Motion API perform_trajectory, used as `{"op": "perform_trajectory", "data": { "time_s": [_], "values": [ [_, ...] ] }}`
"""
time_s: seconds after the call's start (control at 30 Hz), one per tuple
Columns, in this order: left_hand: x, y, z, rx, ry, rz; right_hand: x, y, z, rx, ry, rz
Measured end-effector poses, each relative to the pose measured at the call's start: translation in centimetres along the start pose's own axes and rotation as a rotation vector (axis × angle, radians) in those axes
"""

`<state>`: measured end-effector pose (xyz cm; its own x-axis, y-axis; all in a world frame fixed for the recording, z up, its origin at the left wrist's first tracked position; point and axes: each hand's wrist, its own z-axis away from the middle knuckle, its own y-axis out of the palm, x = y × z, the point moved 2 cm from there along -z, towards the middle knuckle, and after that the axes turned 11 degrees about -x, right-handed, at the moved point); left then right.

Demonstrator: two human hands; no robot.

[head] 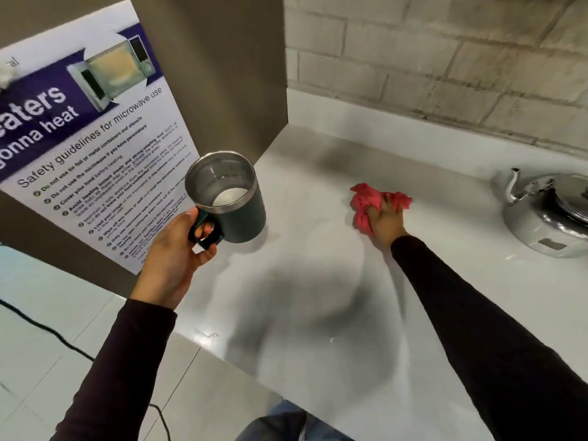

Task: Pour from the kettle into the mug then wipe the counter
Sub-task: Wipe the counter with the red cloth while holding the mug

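Left grip (178,249) holds mug (227,195); right grip (386,218) presses cloth (375,202); poster (92,148): "Safety guidelines for microwave use".

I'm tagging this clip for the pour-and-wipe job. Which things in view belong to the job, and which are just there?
Part of the job:
mug, held up by its handle in the left hand
pink cloth, pressed on the counter by the right hand
kettle, set down at the right

Just there:
microwave safety poster
black cable on the floor

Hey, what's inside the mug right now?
The mug holds a shallow pool of clear liquid over its steel bottom. The near inner wall is hidden by the rim.
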<state>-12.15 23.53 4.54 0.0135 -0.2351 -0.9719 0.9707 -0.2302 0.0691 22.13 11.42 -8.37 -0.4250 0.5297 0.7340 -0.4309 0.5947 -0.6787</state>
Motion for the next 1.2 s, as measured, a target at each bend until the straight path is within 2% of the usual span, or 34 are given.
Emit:
{"op": "perform_trajectory", "data": {
  "time_s": [0.13, 0.2, 0.23, 0.33, 0.4, 0.5, 0.57, 0.63, 0.77, 0.83, 0.93, 0.97, 1.03, 1.1, 1.2],
  "values": [
    [-0.3, -0.5, 0.4, 0.010, 0.006, 0.014, 5.1, 6.0, 2.3, 0.227, 0.076, 0.000],
    [-0.5, -0.8, 0.5, 0.011, 0.006, 0.020, 7.8, 8.2, 5.6, 0.318, -0.066, 0.001],
    [-0.6, -1.0, 0.5, 0.008, 0.002, 0.025, 8.9, 9.0, 7.4, 0.339, -0.197, 0.030],
    [-0.8, -1.3, 0.3, 0.003, -0.008, 0.058, 9.8, 9.4, 12.8, 0.281, -0.580, 0.215],
    [-0.9, -1.5, 0.1, 0.017, -0.017, 0.082, 8.5, 8.5, 15.7, 0.266, -0.632, 0.270],
    [-1.1, -1.7, -0.1, 0.032, -0.026, 0.103, 5.2, 5.9, 17.4, 0.277, -0.598, 0.269],
    [-1.1, -1.8, -0.2, 0.033, -0.022, 0.118, 3.4, 2.9, 15.9, 0.178, -0.550, 0.215],
    [-1.1, -1.9, -0.2, 0.038, -0.018, 0.116, 1.5, 0.3, 12.9, 0.044, -0.429, 0.170],
    [-1.1, -1.8, 0.0, 0.034, -0.008, 0.081, 0.2, 0.0, 4.5, -0.102, -0.168, 0.301],
    [-1.0, -1.5, 0.1, 0.037, 0.001, 0.060, 2.3, 2.3, 1.5, -0.088, -0.108, 0.313],
    [-1.1, -1.0, 0.4, 0.036, 0.005, 0.043, 7.4, 6.7, 1.3, 0.067, -0.045, 0.196],
    [-1.2, -0.8, 0.4, 0.042, 0.010, 0.042, 9.1, 8.2, 2.5, 0.125, -0.118, 0.182],
    [-1.3, -0.3, 0.4, 0.066, 0.017, 0.037, 11.7, 11.2, 7.0, 0.228, -0.421, 0.243],
    [-1.4, 0.5, 0.2, 0.096, 0.014, 0.033, 12.8, 12.4, 12.4, 0.295, -0.640, 0.243],
    [-1.2, 1.8, -0.2, 0.132, 0.011, 0.006, 10.8, 11.2, 18.9, 0.376, -0.766, 0.144]
  ]
}}
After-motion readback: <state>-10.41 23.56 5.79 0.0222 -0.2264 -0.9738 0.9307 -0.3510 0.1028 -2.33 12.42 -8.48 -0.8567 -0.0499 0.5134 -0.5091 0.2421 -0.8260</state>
